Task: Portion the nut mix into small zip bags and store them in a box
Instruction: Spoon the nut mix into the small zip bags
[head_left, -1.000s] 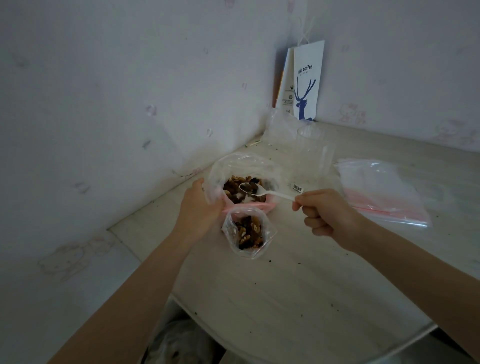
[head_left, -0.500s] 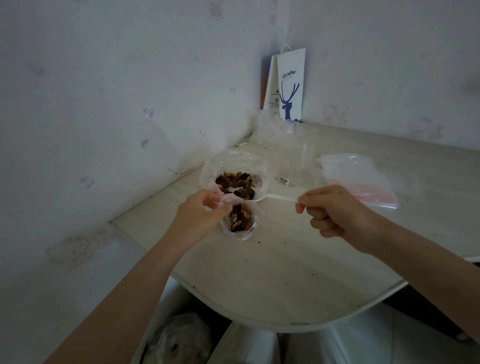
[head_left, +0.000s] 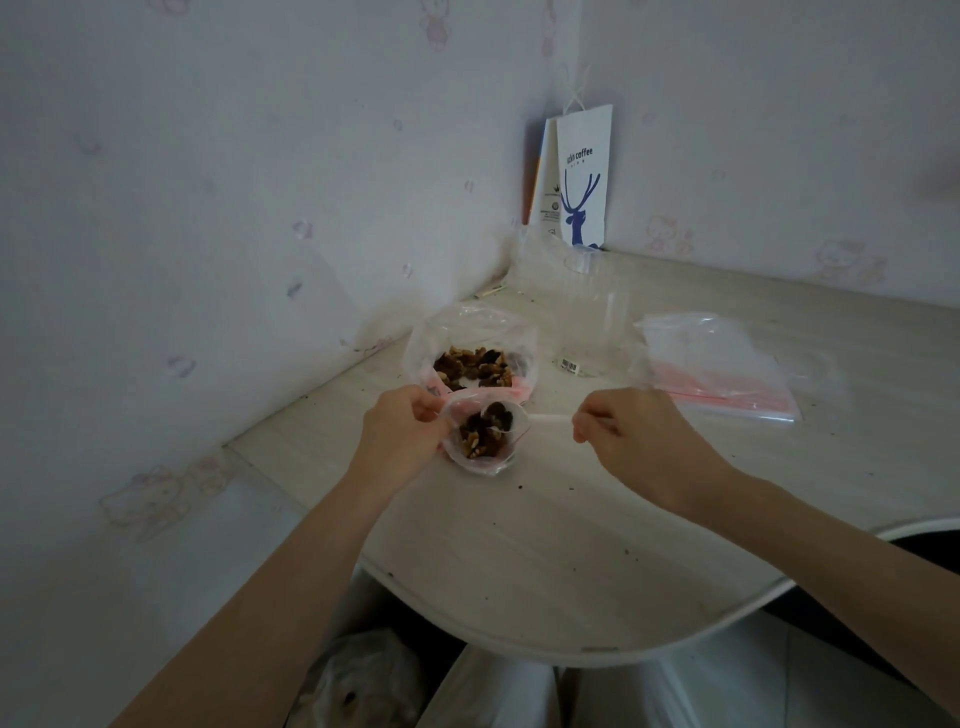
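A large clear bag of nut mix (head_left: 470, 364) lies open on the pale table (head_left: 571, 545). Just in front of it sits a small zip bag (head_left: 483, 441), partly filled with nuts. My left hand (head_left: 400, 431) pinches the small bag's left rim and holds it open. My right hand (head_left: 634, 431) grips the handle of a white plastic spoon (head_left: 540, 418). The spoon's bowl, loaded with dark nuts, is inside the small bag's mouth.
A clear plastic box (head_left: 589, 317) stands behind the nut bag. A stack of empty zip bags with red strips (head_left: 717, 366) lies at the right. A white paper coffee bag (head_left: 579, 179) leans in the wall corner. The table's curved front edge is close to me.
The spoon has moved from the large nut bag toward me into the small bag, carrying nuts. My left hand kept hold of the small bag. The camera tilted, shifting the scene upward.
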